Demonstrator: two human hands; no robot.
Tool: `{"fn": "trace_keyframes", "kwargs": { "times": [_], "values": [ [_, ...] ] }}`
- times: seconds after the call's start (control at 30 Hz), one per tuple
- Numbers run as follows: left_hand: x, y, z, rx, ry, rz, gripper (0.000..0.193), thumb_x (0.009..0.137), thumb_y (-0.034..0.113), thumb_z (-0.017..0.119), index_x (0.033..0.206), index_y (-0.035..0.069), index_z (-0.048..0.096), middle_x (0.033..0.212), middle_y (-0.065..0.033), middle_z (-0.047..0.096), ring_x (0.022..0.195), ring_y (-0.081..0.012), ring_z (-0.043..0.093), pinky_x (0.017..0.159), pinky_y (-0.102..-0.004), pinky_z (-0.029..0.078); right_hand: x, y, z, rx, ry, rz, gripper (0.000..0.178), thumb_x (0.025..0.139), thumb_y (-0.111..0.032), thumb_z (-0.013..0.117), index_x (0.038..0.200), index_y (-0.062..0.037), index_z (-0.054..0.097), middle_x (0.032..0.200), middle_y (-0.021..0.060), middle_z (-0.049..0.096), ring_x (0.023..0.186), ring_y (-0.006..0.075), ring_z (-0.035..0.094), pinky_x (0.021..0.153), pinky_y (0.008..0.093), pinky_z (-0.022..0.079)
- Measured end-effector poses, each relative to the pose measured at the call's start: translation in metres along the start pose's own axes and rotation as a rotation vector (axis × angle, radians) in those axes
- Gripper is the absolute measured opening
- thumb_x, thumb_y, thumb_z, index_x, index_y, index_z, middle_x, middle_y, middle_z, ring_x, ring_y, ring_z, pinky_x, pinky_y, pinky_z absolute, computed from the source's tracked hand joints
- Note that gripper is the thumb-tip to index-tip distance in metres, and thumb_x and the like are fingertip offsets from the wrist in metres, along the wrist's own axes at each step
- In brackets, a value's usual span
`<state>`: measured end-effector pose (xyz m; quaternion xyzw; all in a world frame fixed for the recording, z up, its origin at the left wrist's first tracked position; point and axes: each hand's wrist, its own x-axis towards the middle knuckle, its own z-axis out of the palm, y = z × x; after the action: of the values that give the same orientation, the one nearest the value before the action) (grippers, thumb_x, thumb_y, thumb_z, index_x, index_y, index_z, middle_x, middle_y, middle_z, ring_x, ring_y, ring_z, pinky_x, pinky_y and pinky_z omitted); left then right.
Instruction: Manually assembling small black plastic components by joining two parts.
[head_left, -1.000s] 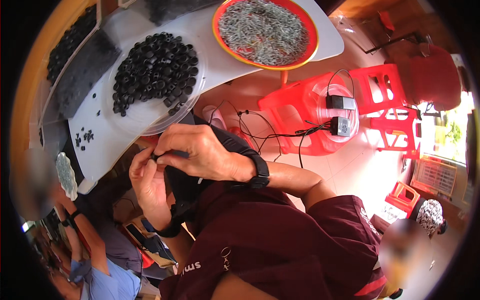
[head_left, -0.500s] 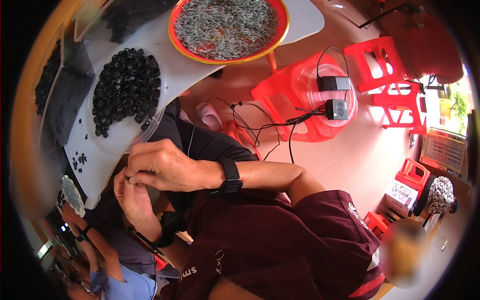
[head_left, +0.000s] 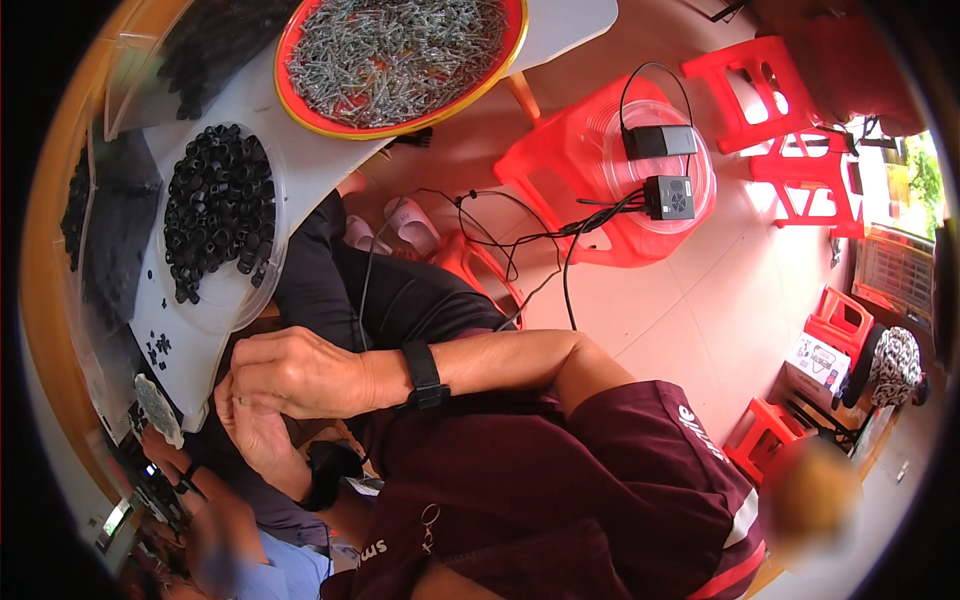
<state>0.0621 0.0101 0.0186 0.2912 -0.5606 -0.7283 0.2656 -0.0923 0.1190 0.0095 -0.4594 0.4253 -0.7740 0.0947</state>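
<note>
My right hand (head_left: 300, 372), with a black band on its wrist, is closed with its fingers curled against the fingertips of my left hand (head_left: 262, 445). The left hand is also closed, its fingers bent up below the right. Anything pinched between them is hidden or too small to make out. Just beyond my hands, a clear round tray (head_left: 272, 265) on the white table (head_left: 200, 350) bears a heap of small black cap-like parts (head_left: 220, 205). Small black bits (head_left: 158, 346) lie loose near the table's edge.
A red basin with a yellow rim (head_left: 395, 131) holds many thin silver metal pieces (head_left: 400, 60). Clear bins (head_left: 120, 220) with black parts stand at far left. A red stool (head_left: 570, 150) carries black boxes and cables. A co-worker in blue (head_left: 285, 570) sits at lower left.
My right hand's fingers have curled further over my left fingertips. Both hands now sit slightly lower in view, and the basin and tray have shifted left with the view.
</note>
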Motion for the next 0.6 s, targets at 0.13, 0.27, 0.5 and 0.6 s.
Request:
{"fn": "trace_keyframes", "kwargs": {
  "times": [0.13,0.27,0.5,0.6],
  "values": [
    [0.001,-0.001,-0.006,0.022,-0.031,0.011,0.033,0.087,0.017,0.056,0.114,-0.001,0.051,0.114,-0.0130,0.054,0.105,-0.0204,0.053,0.096,-0.0352,0.040,-0.002,0.001,0.000,0.018,0.013,-0.014,0.015,0.067,-0.002,0.065,0.078,0.0014,0.055,0.080,0.0109,0.050,0.071,0.0295,0.055,0.059,0.0375,0.047],
    [0.002,0.001,-0.006,-0.001,-0.065,0.014,0.033,0.088,0.016,0.055,0.115,-0.001,0.051,0.114,-0.0136,0.054,0.105,-0.0209,0.053,0.096,-0.0350,0.040,-0.003,-0.001,-0.003,0.028,0.012,0.029,0.014,0.066,-0.001,0.064,0.077,0.0015,0.055,0.080,0.0103,0.049,0.070,0.0288,0.056,0.058,0.0364,0.048],
    [0.003,0.002,-0.002,-0.091,-0.161,0.002,0.027,0.093,0.007,0.045,0.117,-0.003,0.047,0.113,-0.0111,0.053,0.104,-0.0164,0.053,0.093,-0.0298,0.043,-0.002,0.003,-0.001,0.002,0.018,-0.001,0.013,0.066,-0.001,0.063,0.077,0.0010,0.056,0.081,0.0095,0.050,0.070,0.0279,0.057,0.058,0.0359,0.049],
    [0.004,0.000,-0.002,-0.095,-0.170,0.018,0.027,0.093,0.007,0.045,0.118,-0.003,0.047,0.113,-0.0109,0.053,0.105,-0.0166,0.053,0.093,-0.0301,0.043,-0.002,0.003,0.000,0.002,0.022,-0.017,0.014,0.066,0.000,0.063,0.077,0.0014,0.056,0.082,0.0097,0.051,0.070,0.0281,0.057,0.058,0.0359,0.049]
  ]
}}
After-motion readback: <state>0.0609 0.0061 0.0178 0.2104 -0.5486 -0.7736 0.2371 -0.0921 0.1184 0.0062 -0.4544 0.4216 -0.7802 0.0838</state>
